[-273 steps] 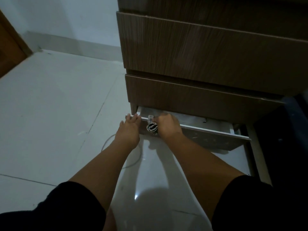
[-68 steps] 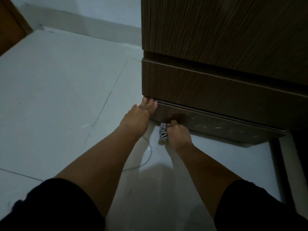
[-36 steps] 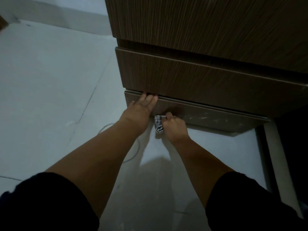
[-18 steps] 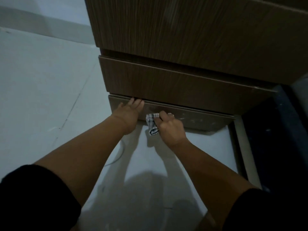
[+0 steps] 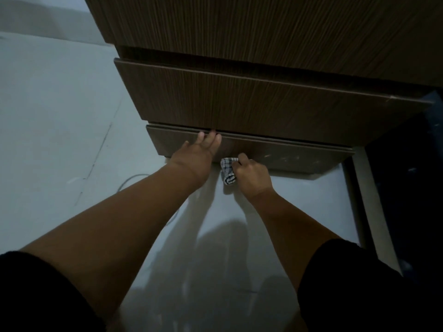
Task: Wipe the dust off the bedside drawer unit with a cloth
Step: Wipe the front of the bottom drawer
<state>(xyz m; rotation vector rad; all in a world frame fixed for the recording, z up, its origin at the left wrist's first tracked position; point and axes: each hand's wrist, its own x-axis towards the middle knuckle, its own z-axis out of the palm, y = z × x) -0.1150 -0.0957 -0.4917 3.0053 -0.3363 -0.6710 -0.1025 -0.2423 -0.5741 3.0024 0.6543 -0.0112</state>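
Pale floor tiles point(image 5: 60, 121) surround the wooden drawer unit point(image 5: 251, 99). Your right hand point(image 5: 251, 174) clamps the checked cloth point(image 5: 228, 171), bunched at its nine o'clock; your left hand point(image 5: 199, 154) presses flat, fingers together, fingertips hidden under the drawer above.

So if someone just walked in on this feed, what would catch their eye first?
Probably the two hands low at the bottom drawer: the left hand lies flat on its front, and the right hand is closed on a checked cloth beside it. Next, the pale dusty smudges on the drawer front, right of the cloth. A thin cable lies on the pale floor at left.
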